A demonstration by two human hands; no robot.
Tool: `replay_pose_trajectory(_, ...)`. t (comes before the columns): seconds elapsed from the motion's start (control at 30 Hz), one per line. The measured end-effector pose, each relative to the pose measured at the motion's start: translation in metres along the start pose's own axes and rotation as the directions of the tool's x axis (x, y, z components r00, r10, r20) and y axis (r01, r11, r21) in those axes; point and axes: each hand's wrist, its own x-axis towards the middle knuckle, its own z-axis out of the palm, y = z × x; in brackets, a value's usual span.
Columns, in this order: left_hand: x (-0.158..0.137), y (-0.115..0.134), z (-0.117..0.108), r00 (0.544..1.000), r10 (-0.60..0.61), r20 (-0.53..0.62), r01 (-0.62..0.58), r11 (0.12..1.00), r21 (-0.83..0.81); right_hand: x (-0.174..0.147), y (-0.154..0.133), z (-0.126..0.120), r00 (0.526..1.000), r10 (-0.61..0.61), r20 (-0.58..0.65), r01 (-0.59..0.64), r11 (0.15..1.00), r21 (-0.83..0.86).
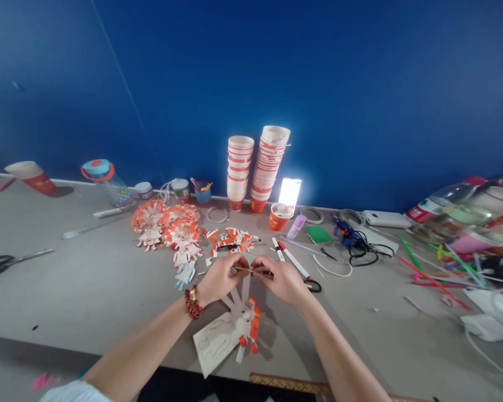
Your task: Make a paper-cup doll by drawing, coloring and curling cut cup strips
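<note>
A cut paper cup piece with long pale strips and curled orange ends lies in front of me. My left hand is closed, its thumb and fingers pinching the end of an upright paper strip. My right hand pinches the same end from the other side. A thin brownish edge shows between the fingertips; the fingers hide the rest. Under the cup piece is a white sheet with a pencilled outline, near the table's front edge.
Finished-looking orange-fringed paper figures and orange scraps lie beyond my left hand. Two tall paper cup stacks stand by the blue wall, near a lit phone. Markers, a glue gun and scissors lie around.
</note>
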Motion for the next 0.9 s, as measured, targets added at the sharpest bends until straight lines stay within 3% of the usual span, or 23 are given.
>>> replay_pose_trajectory(0.2, 0.0001, 0.0016, -0.0011, 0.999, -0.005, 0.039, 0.003, 0.999, 0.036, 0.0001, 0.0025, -0.0014, 1.000, -0.008, 0.021, 0.008, 1.000, -0.006)
replay_pose_trajectory(0.4, 0.0013, -0.0035, -0.0011, 0.999, -0.020, 0.035, 0.023, 0.995, -0.095, 0.0007, 0.0043, 0.0006, 0.997, -0.066, -0.032, 0.065, 0.998, -0.022)
replay_pose_trajectory(0.63, 0.0014, -0.0022, -0.0047, 0.996, -0.064, 0.069, 0.063, 0.998, 0.016, 0.0013, 0.0045, 0.0022, 0.992, -0.119, -0.052, 0.119, 0.993, -0.013)
replay_pose_trajectory(0.9, 0.0037, -0.0004, -0.0072, 0.994, -0.088, 0.060, 0.090, 0.996, -0.021, 0.0014, 0.0037, 0.0043, 0.977, -0.199, -0.071, 0.194, 0.978, -0.080)
